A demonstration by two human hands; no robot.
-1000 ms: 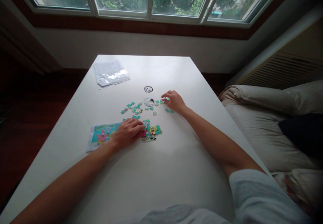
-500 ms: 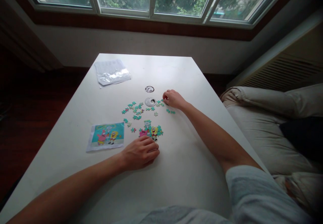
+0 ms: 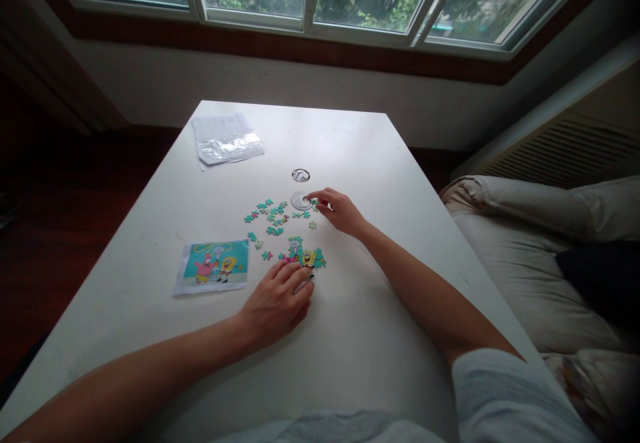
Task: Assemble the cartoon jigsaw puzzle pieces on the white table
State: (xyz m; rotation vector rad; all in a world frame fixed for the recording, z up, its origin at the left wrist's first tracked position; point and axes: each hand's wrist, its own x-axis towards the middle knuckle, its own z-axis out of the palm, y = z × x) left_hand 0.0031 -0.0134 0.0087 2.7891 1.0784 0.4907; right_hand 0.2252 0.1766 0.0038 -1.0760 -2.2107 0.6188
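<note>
My left hand (image 3: 280,296) rests on the table with fingers stretched and spread, the fingertips covering the lower edge of a partly joined jigsaw puzzle (image 3: 296,250) of cartoon figures. Farther out, my right hand (image 3: 340,211) hovers low with fingers apart. Its index fingertip is at the right side of a round silver disc (image 3: 299,200), close to a few green puzzle pieces (image 3: 301,214). Loose pieces (image 3: 273,215) are scattered left of the disc. A printed reference picture (image 3: 215,266) lies flat to the left of my left hand.
Behind the silver disc there is a round hole (image 3: 301,175) in the white table (image 3: 380,336). A clear plastic bag with paper (image 3: 227,140) lies at the far left corner. A beige sofa (image 3: 495,250) stands along the right side.
My right hand has shifted left to the disc, its fingers straightening. My left fingers have spread and slid up onto the joined puzzle. The camera view has tilted slightly.
</note>
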